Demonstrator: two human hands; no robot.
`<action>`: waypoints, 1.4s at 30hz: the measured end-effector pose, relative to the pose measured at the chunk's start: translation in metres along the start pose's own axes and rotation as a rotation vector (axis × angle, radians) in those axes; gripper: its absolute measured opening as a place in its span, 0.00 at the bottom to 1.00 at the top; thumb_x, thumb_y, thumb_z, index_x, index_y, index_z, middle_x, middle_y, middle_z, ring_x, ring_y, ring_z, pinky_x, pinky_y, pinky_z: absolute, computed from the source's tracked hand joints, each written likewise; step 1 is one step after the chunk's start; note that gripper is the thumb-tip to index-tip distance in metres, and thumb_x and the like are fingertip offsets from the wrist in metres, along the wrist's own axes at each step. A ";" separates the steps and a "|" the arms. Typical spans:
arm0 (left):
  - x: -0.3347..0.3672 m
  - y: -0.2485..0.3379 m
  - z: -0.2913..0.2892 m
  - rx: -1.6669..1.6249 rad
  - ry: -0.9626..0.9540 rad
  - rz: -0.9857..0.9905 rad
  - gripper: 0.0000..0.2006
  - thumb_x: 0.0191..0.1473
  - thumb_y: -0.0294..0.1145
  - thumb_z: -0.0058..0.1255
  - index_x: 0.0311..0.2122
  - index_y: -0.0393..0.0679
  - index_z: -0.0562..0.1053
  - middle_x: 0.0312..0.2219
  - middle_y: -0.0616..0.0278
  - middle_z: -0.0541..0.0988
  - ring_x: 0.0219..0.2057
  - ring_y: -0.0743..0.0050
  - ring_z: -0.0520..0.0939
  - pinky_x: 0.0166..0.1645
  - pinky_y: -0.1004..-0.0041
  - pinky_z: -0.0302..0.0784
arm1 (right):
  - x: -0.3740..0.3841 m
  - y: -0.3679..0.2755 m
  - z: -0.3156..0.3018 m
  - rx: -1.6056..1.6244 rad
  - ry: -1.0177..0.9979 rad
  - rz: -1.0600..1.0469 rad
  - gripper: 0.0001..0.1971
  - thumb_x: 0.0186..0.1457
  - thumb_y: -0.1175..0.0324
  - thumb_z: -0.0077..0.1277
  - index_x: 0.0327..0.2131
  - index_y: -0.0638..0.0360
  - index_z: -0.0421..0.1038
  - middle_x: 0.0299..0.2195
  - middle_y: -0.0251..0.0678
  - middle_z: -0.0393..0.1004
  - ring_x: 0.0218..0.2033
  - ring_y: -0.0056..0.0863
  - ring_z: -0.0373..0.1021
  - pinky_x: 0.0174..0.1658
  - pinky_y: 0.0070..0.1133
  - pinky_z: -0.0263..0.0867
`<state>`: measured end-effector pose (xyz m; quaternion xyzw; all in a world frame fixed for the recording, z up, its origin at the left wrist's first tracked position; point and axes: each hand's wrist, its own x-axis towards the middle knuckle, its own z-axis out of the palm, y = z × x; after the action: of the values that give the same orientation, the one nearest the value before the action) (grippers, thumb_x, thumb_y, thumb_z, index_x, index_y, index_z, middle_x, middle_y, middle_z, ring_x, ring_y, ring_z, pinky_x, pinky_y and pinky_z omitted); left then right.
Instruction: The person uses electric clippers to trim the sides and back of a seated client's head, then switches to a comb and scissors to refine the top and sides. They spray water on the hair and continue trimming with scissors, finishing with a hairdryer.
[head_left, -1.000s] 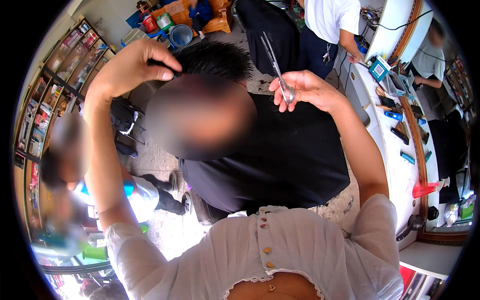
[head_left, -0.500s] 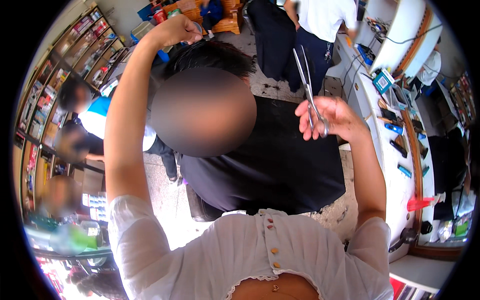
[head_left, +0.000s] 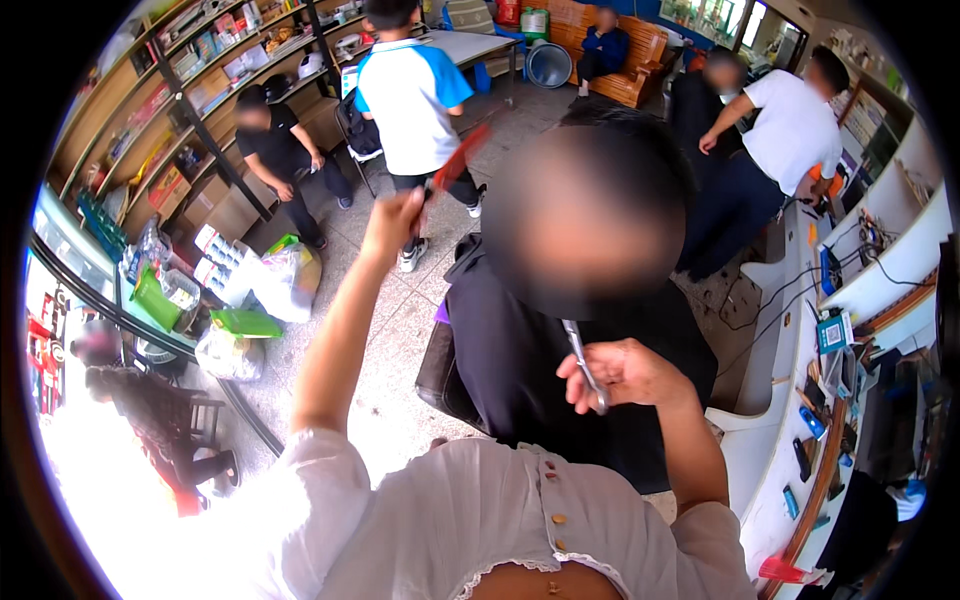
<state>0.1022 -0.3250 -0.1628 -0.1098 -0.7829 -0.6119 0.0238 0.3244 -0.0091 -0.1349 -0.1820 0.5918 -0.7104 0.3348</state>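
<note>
My left hand (head_left: 396, 222), raised to the left of a seated person's head, is closed on the end of a long red comb (head_left: 463, 157), which is smeared by motion and slants up to the right. Metal scissors (head_left: 578, 345) are in my right hand (head_left: 632, 372), its fingers curled at their handles. Their blades point up, and the tips come close to the lower edge of the blurred head. Short dark hair (head_left: 622, 115) shows at the top of that head. A black cape (head_left: 505, 350) covers the seated person's body.
On the right, a white counter (head_left: 740, 440) carries clippers, cables and a blue card stand (head_left: 833, 335). Behind it, a person in a white shirt (head_left: 797, 120) bends beside someone in black. Someone in blue and white (head_left: 410, 105) stands far left, near shelves (head_left: 165, 110). Bags (head_left: 285, 280) lie on the floor.
My left hand has come down from above the hair to the left of the head, where the red comb now shows. The scissors have moved lower and nearer the head. The view has swung left.
</note>
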 end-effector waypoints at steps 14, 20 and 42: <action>-0.206 -0.156 -0.138 0.529 0.124 -0.107 0.08 0.56 0.33 0.38 0.37 0.40 0.60 0.21 0.36 0.73 0.26 0.33 0.74 0.28 0.47 0.66 | 0.343 0.207 0.145 -0.486 0.304 0.372 0.13 0.50 0.60 0.51 0.24 0.60 0.66 0.21 0.37 0.73 0.25 0.28 0.73 0.25 0.19 0.68; -0.238 -0.222 -0.253 0.672 0.145 -0.394 0.10 0.56 0.35 0.38 0.35 0.38 0.61 0.24 0.37 0.74 0.28 0.34 0.75 0.31 0.48 0.68 | 0.416 0.203 0.212 -0.496 0.438 -0.148 0.17 0.51 0.56 0.50 0.27 0.64 0.65 0.19 0.39 0.71 0.19 0.28 0.72 0.21 0.20 0.69; -0.134 -0.481 -0.455 0.499 0.210 -0.988 0.11 0.54 0.32 0.34 0.28 0.35 0.66 0.12 0.53 0.75 0.14 0.66 0.78 0.19 0.66 0.72 | 0.536 -0.016 0.092 -0.885 0.504 -0.418 0.19 0.44 0.78 0.56 0.42 0.64 0.64 0.29 0.33 0.69 0.29 0.18 0.70 0.30 0.17 0.71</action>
<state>0.0921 -0.8914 -0.5306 0.3404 -0.8557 -0.3541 -0.1626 0.0006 -0.4448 -0.1720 -0.2433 0.8473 -0.4664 -0.0738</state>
